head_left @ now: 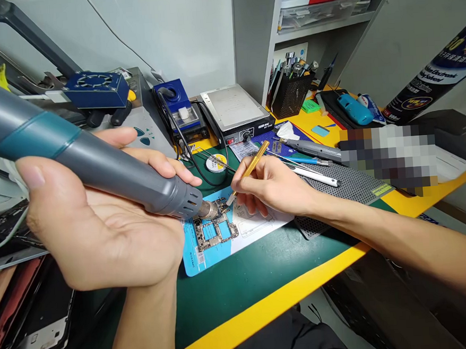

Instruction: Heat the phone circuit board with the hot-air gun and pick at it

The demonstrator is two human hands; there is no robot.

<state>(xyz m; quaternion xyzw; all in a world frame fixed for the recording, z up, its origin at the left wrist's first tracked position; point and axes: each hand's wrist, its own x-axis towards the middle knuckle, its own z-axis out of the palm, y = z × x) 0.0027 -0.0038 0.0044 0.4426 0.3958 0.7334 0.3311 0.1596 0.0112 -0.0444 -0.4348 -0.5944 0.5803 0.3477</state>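
My left hand (113, 241) is wrapped under a grey hot air gun (125, 176) with a teal band. Its metal nozzle (208, 210) points down at a phone circuit board (217, 234), close over the board's upper part. Pinched like a pen in my right hand (271, 182) is a slim gold-handled craft knife (252, 168). The silver end of the knife is beside the nozzle, over the board; its very tip is hard to make out. The board lies on a blue and white printed mat (193, 262), and the nozzle hides part of it.
Behind the mat are a round tin (216, 163), a soldering station (176, 106) and a flat hot plate (236, 108). Pens and tweezers fill a black mesh holder (289, 96). Right of my hand lie a white pen-like tool (316, 176) and a perforated mat (361, 179). A spray can (429, 81) stands at right.
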